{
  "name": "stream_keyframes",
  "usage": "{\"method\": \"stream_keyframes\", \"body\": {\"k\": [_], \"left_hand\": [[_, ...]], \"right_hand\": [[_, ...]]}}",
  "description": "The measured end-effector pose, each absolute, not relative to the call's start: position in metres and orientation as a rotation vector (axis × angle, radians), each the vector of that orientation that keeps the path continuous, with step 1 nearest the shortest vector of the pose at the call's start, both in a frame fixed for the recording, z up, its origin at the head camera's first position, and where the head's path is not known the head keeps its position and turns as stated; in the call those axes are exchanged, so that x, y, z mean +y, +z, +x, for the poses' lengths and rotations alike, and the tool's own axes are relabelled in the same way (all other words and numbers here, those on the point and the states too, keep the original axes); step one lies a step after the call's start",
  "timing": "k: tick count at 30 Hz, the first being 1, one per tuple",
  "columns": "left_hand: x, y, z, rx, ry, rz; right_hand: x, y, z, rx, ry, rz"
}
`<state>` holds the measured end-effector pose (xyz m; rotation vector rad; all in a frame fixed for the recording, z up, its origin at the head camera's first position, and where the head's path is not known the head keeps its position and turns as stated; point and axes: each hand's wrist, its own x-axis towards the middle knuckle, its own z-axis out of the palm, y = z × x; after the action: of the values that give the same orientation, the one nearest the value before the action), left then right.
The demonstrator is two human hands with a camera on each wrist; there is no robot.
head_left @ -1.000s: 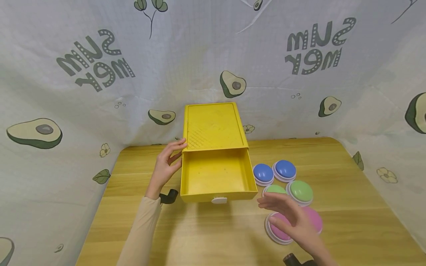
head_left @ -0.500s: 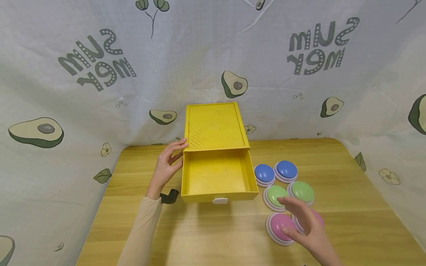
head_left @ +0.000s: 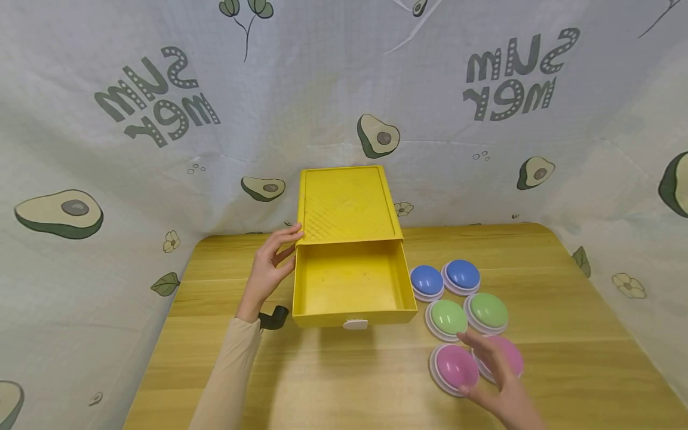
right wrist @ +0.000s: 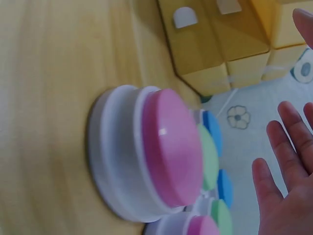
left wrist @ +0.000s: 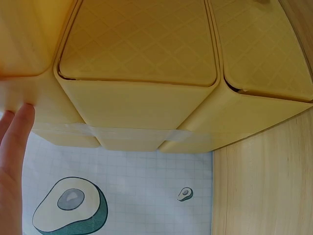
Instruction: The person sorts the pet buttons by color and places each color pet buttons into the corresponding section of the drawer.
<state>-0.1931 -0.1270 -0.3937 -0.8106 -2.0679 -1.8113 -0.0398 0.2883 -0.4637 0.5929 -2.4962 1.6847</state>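
Observation:
A yellow drawer unit stands on the table with its top drawer pulled out, the inside bare. A white tab handle sits on that drawer's front. My left hand rests on the unit's left side, fingertips at the upper edge. In the left wrist view, fingers touch the yellow wall. My right hand hovers with fingers spread over two pink dome buttons on white bases. Its palm and fingers show holding nothing in the right wrist view.
Beyond the pink pair are two green dome buttons and two blue ones, right of the drawer. A wooden table lies beneath. White cloth with avocado prints hangs behind and at both sides.
My right hand has moved right and down, away from the drawer's front corner to the pink buttons, uncovering the near green button. The left hand and drawer unit have stayed put.

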Motion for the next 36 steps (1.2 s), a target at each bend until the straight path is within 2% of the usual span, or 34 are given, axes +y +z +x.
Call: {"method": "stream_keyframes", "body": {"k": [15, 36], "left_hand": [[-0.128, -0.393, -0.194, -2.076, -1.803, -0.801], [-0.127, -0.394, -0.193, -2.075, -1.813, -0.796]], "right_hand": [[0.287, -0.507, -0.035, -2.468, 1.545, 0.428], [0.279, -0.523, -0.031, -2.635, 1.384, 0.092]]}}
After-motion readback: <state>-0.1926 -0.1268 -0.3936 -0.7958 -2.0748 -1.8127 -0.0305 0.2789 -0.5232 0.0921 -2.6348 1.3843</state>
